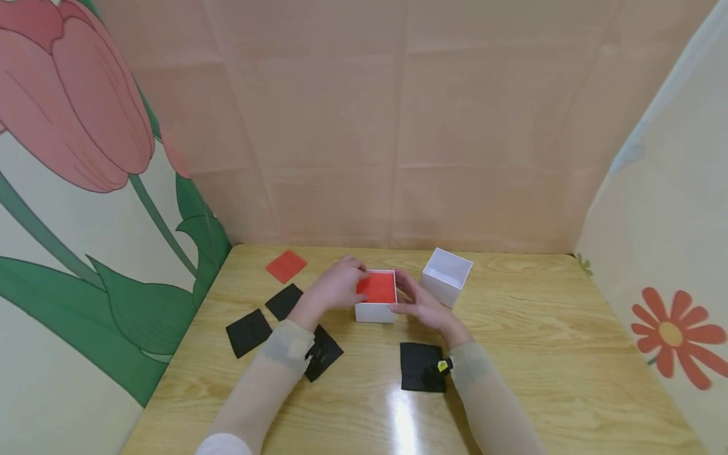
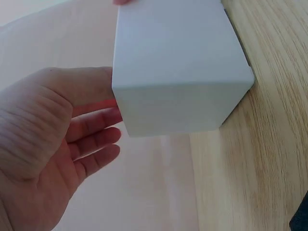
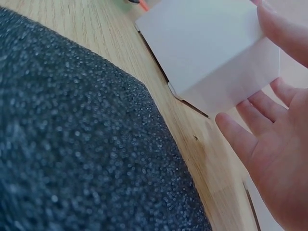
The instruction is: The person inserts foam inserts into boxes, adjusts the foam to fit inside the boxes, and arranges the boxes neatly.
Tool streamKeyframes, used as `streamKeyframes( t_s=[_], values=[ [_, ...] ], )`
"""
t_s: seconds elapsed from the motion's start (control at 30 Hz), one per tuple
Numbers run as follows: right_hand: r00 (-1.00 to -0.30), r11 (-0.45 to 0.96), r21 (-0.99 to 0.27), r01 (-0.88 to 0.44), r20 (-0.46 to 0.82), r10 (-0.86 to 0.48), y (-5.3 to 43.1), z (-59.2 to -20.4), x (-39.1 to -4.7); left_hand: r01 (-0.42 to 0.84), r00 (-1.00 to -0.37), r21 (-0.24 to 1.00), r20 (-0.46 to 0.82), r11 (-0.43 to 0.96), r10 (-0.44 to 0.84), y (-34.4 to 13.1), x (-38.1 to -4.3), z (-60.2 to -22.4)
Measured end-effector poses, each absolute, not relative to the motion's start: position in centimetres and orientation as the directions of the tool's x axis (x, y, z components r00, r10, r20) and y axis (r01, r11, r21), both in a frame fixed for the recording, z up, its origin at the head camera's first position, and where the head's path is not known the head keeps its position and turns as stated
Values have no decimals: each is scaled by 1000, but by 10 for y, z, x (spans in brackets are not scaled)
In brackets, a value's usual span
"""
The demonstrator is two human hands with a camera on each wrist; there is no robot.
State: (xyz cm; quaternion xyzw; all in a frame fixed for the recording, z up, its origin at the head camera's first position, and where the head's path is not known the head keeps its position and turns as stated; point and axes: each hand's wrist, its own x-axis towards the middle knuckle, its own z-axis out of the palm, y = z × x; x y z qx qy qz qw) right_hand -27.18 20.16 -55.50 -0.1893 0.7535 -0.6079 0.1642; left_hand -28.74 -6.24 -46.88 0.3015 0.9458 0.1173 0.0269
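A white open-topped box stands on the table, with a red square lying close to its rim. My left hand reaches over the left wall, fingertips at the red square; in the left wrist view the box hides those tips, and the other fingers stay loosely extended. On the other side, my right hand holds the box by its right wall. Its thumb lies along one side, and its fingers spread along another.
Behind my right hand lies a second white box, open side showing. Another red square lies far left. Several black squares, one of them leftmost, lie near my left forearm, and a black square lies by my right wrist.
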Motion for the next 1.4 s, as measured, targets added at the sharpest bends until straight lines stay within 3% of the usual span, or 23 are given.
streamKeyframes(
  t_s=[0.87, 1.4],
  values=[
    [-873, 199, -975, -99, -11, -487, 201, -551, -269, 545, -835, 159, 16, 823, 550, -60, -289, -472],
    [-873, 177, -980, -87, -10, -488, 202, -554, -270, 526, -847, 214, 43, 823, 530, -62, -285, -478]
  ],
)
